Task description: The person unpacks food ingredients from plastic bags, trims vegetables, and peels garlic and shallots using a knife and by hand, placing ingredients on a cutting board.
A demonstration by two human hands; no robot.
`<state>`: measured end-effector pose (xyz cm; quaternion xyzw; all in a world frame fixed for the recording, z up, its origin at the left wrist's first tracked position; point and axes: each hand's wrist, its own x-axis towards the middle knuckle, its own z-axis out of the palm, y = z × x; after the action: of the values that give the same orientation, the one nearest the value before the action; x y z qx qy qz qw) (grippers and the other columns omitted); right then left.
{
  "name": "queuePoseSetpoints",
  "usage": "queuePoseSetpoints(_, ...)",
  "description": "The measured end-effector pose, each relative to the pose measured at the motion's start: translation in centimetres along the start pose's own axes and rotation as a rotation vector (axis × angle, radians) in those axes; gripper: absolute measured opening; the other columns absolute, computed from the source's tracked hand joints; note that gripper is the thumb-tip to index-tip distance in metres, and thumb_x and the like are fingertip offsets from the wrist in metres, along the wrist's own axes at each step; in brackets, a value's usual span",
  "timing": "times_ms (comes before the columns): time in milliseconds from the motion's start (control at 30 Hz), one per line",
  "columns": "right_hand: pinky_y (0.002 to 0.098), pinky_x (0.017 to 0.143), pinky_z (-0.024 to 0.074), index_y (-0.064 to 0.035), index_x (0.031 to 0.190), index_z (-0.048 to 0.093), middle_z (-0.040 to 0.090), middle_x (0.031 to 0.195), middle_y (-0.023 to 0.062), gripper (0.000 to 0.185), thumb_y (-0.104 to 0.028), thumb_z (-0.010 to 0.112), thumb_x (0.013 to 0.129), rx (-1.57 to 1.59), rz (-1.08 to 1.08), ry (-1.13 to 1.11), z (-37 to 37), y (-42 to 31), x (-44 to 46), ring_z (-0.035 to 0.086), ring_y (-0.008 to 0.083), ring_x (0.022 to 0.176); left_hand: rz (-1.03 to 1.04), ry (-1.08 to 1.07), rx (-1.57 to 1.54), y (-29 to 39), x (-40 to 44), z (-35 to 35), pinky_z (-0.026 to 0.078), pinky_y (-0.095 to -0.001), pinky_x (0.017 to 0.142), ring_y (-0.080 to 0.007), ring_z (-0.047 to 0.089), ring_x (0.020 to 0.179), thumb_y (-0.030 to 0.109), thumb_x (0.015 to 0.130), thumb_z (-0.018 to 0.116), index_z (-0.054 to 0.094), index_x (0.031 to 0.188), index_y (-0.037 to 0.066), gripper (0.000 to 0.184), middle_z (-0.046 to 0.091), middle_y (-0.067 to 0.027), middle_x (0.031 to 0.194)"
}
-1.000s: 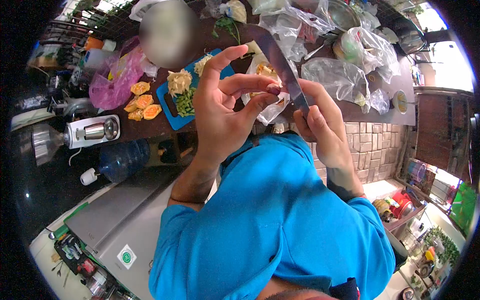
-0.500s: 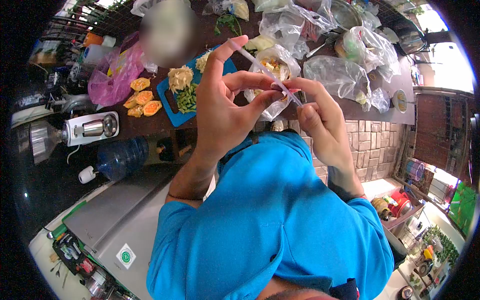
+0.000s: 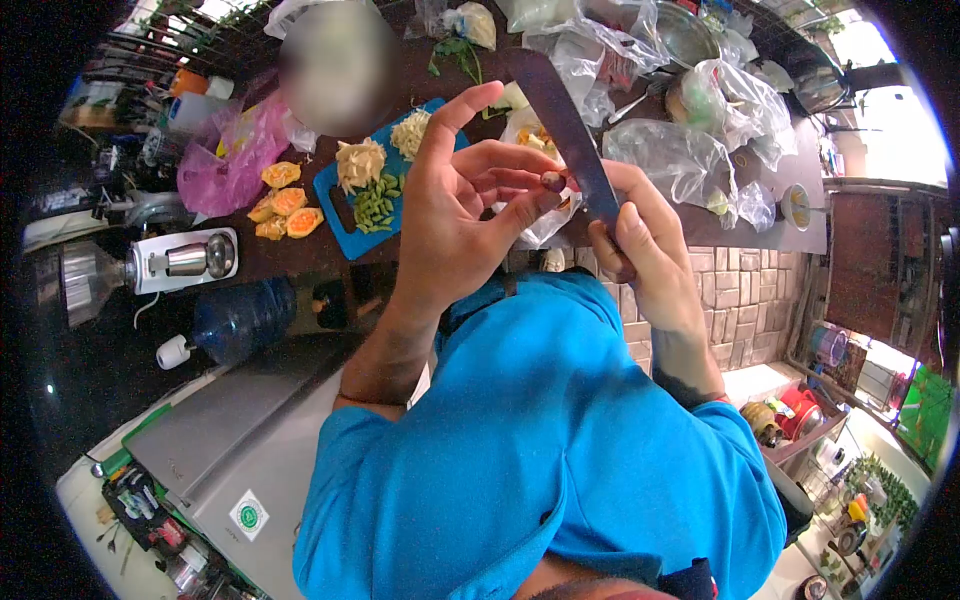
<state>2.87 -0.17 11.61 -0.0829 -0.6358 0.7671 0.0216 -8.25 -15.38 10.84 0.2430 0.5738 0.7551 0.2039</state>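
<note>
My right hand (image 3: 650, 245) grips a knife (image 3: 565, 120) by its handle, the broad dark blade slanting up and away to the left. Between the fingertips of my left hand (image 3: 450, 205) is a small reddish-purple bulb, probably a shallot (image 3: 553, 181), close to the blade. Whether the edge touches it I cannot tell. Below my hands lies an open plastic bag (image 3: 540, 232) with yellowish scraps, partly hidden. Left of my left hand, a blue cutting board (image 3: 350, 243) bears green cut pieces (image 3: 375, 203), beige slices (image 3: 360, 165) and pale shreds (image 3: 410, 135).
Orange-yellow cut pieces (image 3: 290, 200) lie left of the board, near a pink plastic bag (image 3: 235, 155). Clear plastic bags (image 3: 670, 160) and a small bowl (image 3: 796, 206) are on the right. Leafy greens (image 3: 457, 50) lie at the back. A kitchen scale (image 3: 150, 262) stands left.
The knife has turned in my right hand: its blade was nearly edge-on and now shows its broad dark side. My left hand stays almost in place, still pinching the bulb.
</note>
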Motion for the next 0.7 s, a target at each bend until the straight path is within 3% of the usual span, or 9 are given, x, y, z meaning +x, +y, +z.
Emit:
queuePoseSetpoints(267, 0.019, 0.05, 0.024, -0.0041, 0.128, 0.05, 0.042, 0.068, -0.0083, 0.039, -0.03, 0.041, 0.099, -0.102, -0.13, 0.028, 0.4, -0.2, 0.3, 0.034, 0.0005, 0.057, 0.011, 0.092, -0.082, -1.1, 0.2, 1.0, 0.053, -0.0241, 0.075, -0.0146, 0.065, 0.085, 0.002, 0.067, 0.084, 0.034, 0.137, 0.006, 0.086, 0.067, -0.012, 0.097)
queuePoseSetpoints(500, 0.0199, 0.048, 0.0234, -0.0038, 0.127, 0.049, 0.035, 0.063, -0.0097, 0.037, -0.026, 0.041, 0.099, -0.048, -0.079, 0.007, -0.1, -0.4, 0.6, 0.031, 0.0009, 0.053, 0.096, 0.072, -0.149, -1.3, 0.1, 1.0, 0.054, -0.0328, 0.087, -0.0213, 0.067, 0.094, -0.007, 0.074, 0.075, 0.03, 0.137, 0.004, 0.078, 0.067, -0.0202, 0.1)
queuePoseSetpoints(700, 0.0199, 0.048, 0.024, -0.0036, 0.128, 0.048, 0.035, 0.061, -0.0089, 0.038, -0.027, 0.041, 0.1, -0.044, -0.078, 0.003, -0.3, -0.3, 0.8, 0.031, 0.0016, 0.053, 0.147, 0.081, -0.136, -1.6, 0.4, 1.1, 0.055, -0.0342, 0.088, -0.0232, 0.066, 0.098, -0.008, 0.079, 0.07, 0.027, 0.14, 0.004, 0.075, 0.065, -0.0234, 0.105)
